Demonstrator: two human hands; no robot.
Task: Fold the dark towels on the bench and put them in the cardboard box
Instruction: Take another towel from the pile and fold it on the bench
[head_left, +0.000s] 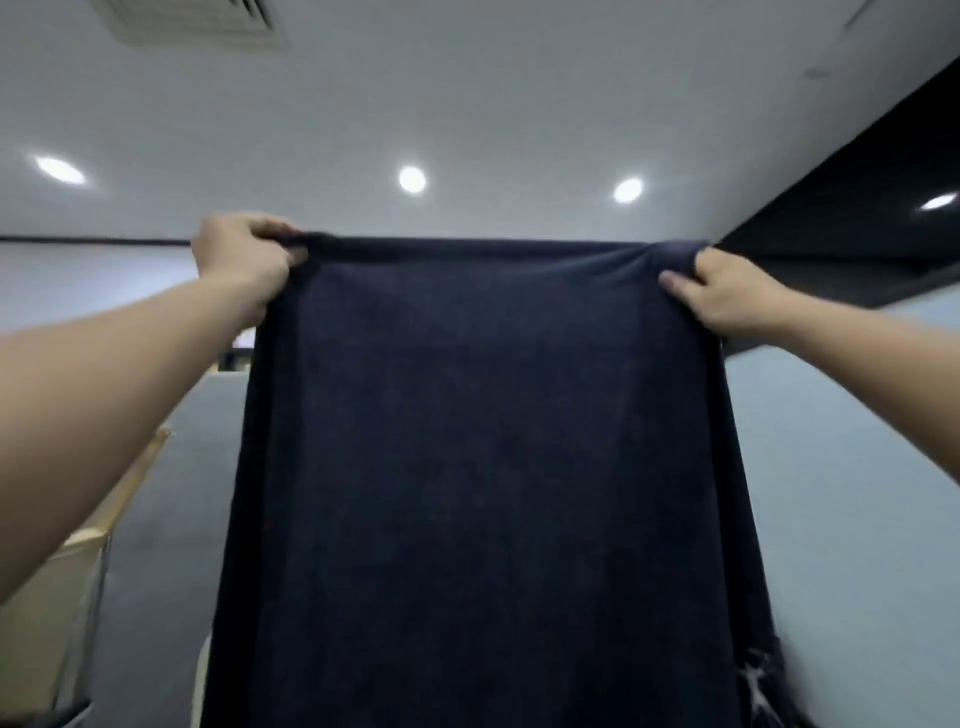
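Dark towel (488, 441) hangs lengthwise down mid-frame, its top corners pinched by left hand (239, 260) and right hand (727, 296), fingers (675, 283) clenched on cloth at equal height

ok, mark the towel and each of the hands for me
towel (488, 441): head view, middle of the hanging cloth.
left hand (241, 257): head view, back of the hand gripping the top left corner.
right hand (727, 296): head view, back of the hand gripping the top right corner.
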